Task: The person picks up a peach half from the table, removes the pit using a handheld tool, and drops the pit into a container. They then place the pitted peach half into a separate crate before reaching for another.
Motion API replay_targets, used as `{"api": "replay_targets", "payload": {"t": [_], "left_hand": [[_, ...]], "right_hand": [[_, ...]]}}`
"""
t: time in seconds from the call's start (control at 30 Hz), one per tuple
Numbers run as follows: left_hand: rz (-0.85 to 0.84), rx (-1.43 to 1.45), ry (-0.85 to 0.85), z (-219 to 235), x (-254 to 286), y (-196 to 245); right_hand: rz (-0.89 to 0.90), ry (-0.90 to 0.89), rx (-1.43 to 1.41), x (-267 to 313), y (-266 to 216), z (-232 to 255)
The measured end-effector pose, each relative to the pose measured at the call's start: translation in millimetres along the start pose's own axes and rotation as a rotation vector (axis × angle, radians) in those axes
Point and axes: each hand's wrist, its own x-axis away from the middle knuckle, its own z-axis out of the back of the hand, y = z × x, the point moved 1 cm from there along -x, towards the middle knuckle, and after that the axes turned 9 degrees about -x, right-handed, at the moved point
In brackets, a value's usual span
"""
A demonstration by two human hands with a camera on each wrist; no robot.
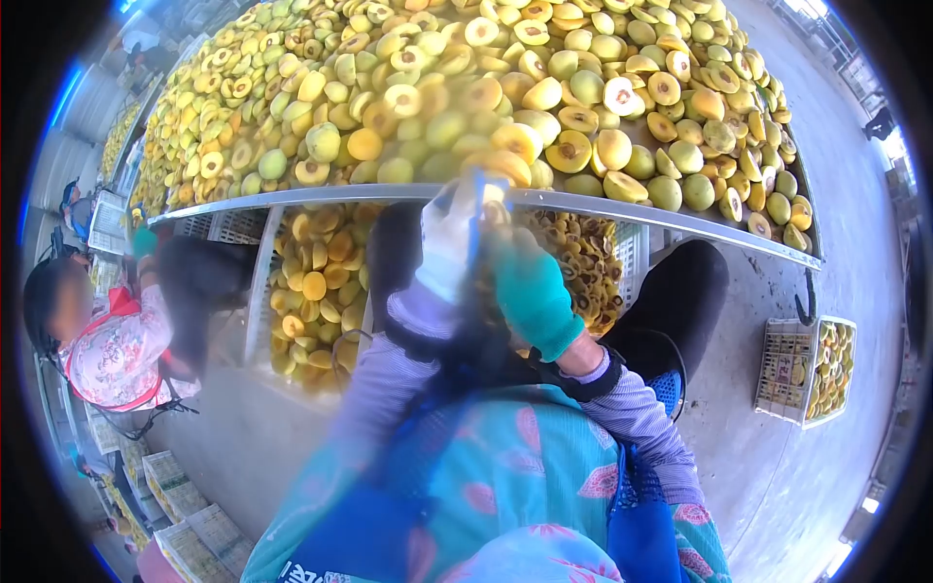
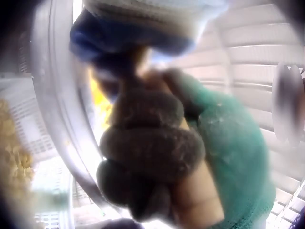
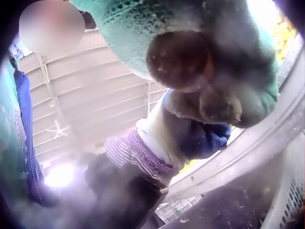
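In the head view my left hand (image 1: 447, 238), in a white glove with a blue-coated palm, is at the near edge of the table. Its fingers curl round a small yellowish fruit piece (image 2: 141, 59), mostly hidden by the glove. Just right of it and touching close is my right hand (image 1: 530, 291), in a green glove with dark-coated fingers. That hand grips a wooden handle (image 2: 198, 200), seen along the palm in the left wrist view; the tool's working end is hidden. Halved yellow peaches (image 1: 569, 151) lie heaped beyond both hands.
A metal rim (image 1: 671, 222) edges the heaped table. Below it stand one container of yellow halves (image 1: 316, 287) and another of dark-centred pieces (image 1: 578, 257). A white crate of fruit (image 1: 785, 369) is on the floor at right. Another person (image 1: 121, 350) sits at left.
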Motion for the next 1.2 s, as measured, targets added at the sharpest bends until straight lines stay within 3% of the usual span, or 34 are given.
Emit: {"api": "replay_targets", "payload": {"t": [0.07,0.1,0.13,0.23,0.3,0.37,0.4,0.5,0.57,0.63,0.7,0.73,0.8,0.87,0.93,0.97,1.0,1.07,1.13,1.2], "left_hand": [[0.105,0.033,-0.020,-3.3,3.1,1.6],[0.183,0.075,-0.033,-4.9,3.7,3.9],[0.158,0.031,-0.026,-4.8,2.5,7.1],[0.151,-0.028,-0.029,-5.8,-0.6,11.2],[0.241,0.030,-0.057,-7.9,-2.2,4.1],[-0.067,-0.291,-0.054,-7.8,-3.4,-10.5],[-0.224,-0.450,-0.053,-8.1,-3.4,-15.3],[0.326,0.174,-0.271,-10.8,-4.2,-24.0],[0.111,-0.033,-0.247,-8.0,-7.5,-20.0],[0.076,-0.058,-0.239,-9.3,-8.1,-21.1],[0.225,0.097,-0.245,-14.9,-6.2,-29.0],[0.027,-0.112,-0.238,-14.0,-9.1,-28.7],[-0.372,-0.526,-0.213,-10.8,-13.3,-28.8],[0.115,-0.073,-0.225,-13.6,-6.7,-28.3],[0.144,-0.010,-0.245,-12.2,-7.7,-23.6],[-0.056,-0.179,-0.251,-4.1,-10.4,-19.6],[-0.251,-0.353,-0.252,2.7,-11.8,-14.8],[0.142,-0.017,-0.377,12.0,-10.7,-9.3],[0.075,0.082,-0.380,23.6,-10.9,-5.9],[0.000,0.168,-0.356,31.4,-10.1,-6.3]], "right_hand": [[0.030,0.077,0.145,2.8,-3.0,-4.4],[-0.121,0.011,-0.105,5.2,-0.6,-10.4],[-0.274,-0.054,-0.353,8.4,2.7,-19.1],[-0.492,-0.161,-0.618,13.3,6.9,-34.5],[-0.355,-0.099,-0.384,11.4,6.0,-33.1],[-0.018,0.070,0.090,5.1,-3.7,-22.9],[-0.031,0.047,0.159,4.5,-5.6,-23.4],[-0.036,-0.009,0.414,4.7,-8.2,-29.0],[-0.002,-0.031,0.638,11.0,-7.2,-39.7],[-0.043,0.025,0.563,11.6,-8.7,-42.7],[-0.245,-0.037,0.178,6.5,-6.8,-37.5],[-0.420,-0.128,-0.173,-3.4,-8.0,-24.5],[-0.377,-0.190,-0.088,-2.0,-8.0,-20.5],[0.076,-0.100,0.782,5.1,-8.5,-26.9],[0.002,-0.087,-0.034,-5.2,20.0,-13.0],[-0.027,-0.083,-0.443,-10.7,31.4,-4.5],[-0.055,-0.045,-0.509,-12.2,38.5,-2.5],[-0.173,0.034,-0.670,-11.6,43.7,-1.1],[-0.396,0.137,-0.870,-13.2,38.8,8.6],[-0.473,0.163,-0.892,-11.8,26.6,13.9]]}}
